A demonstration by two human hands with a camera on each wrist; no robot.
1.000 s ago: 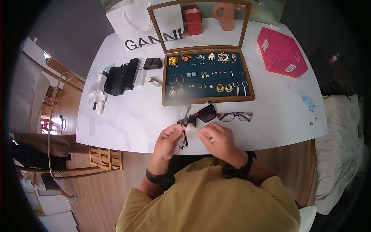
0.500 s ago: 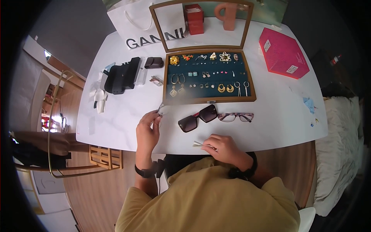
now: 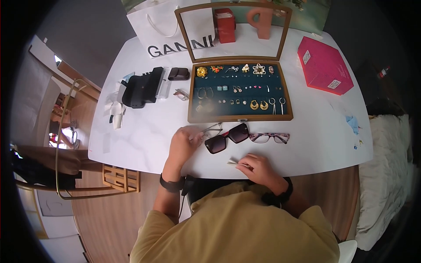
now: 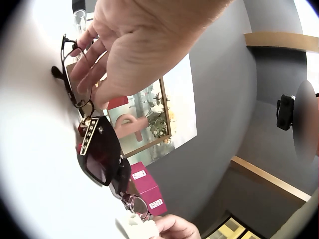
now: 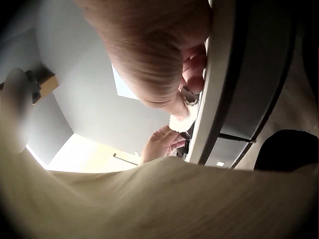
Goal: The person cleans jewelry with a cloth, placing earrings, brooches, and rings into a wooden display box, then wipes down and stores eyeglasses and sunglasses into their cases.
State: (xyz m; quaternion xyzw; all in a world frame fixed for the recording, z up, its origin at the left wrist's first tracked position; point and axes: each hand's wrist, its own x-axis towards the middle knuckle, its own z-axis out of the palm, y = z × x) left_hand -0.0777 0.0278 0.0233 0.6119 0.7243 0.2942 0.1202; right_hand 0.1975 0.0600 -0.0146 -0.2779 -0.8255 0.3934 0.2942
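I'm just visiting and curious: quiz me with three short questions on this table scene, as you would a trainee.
1. What does the right hand hold?
A) a pink box
B) a pale cloth
C) an earring
2. True or false: the jewellery case's lid is closed.
3. Fill in, as the person sees it: the left hand is at the thin-framed glasses, to the ___ of the dark sunglasses.

Key: 1 B; 2 false; 3 left

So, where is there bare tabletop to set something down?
Bare patches lie between the patterned glasses and the blue scrap, and between the left hand and the crumpled white item. Crowded: around the sunglasses and thin-framed glasses, near the jewelry case.
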